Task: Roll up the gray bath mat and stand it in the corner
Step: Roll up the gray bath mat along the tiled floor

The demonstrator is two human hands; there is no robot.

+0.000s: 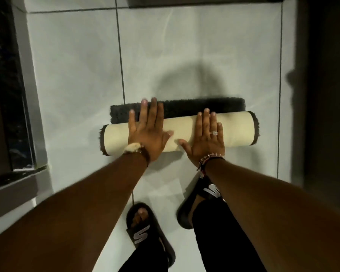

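Note:
The gray bath mat (186,107) lies on the white tile floor, most of it wound into a roll with the cream backing (236,130) facing out. A short strip of dark gray pile still lies flat beyond the roll. My left hand (147,132) presses flat on the left part of the roll, fingers spread, fingertips reaching the flat pile. My right hand (208,138), with a ring and beaded bracelets, lies flat on the right part of the roll. Neither hand grips anything.
A dark glass panel with a metal frame (28,107) runs along the left. A dark wall or door (322,95) stands on the right. A dark threshold (204,1) lies at the far end. My feet in black slides (145,230) stand just behind the roll.

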